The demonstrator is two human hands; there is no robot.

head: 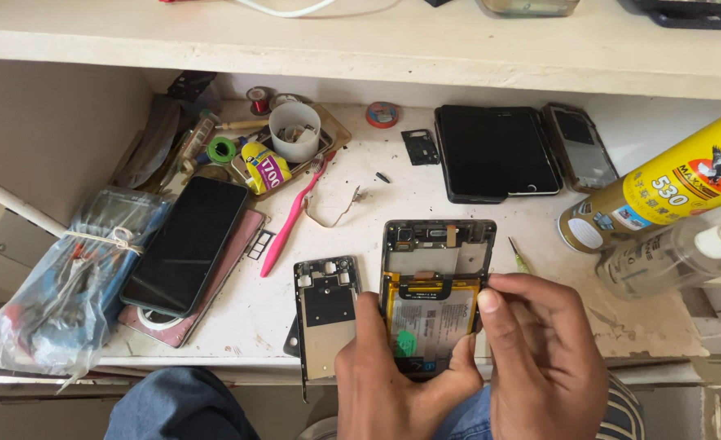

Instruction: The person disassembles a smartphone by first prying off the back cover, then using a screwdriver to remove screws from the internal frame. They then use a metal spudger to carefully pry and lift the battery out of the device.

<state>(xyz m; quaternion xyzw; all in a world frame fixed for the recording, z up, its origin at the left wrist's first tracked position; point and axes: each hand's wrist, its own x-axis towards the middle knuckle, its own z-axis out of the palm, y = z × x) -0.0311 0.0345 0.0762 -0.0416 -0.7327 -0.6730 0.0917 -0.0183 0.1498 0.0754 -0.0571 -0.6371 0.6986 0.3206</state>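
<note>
Hands [466, 358] grip opened phone [434, 285] on cluttered, stained workbench [426, 204].

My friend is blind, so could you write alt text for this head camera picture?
Two hands, left and right, grip an opened phone with its battery exposed. A metal frame, a pink toothbrush, other phones and a yellow spray can lie on the workbench.
</note>
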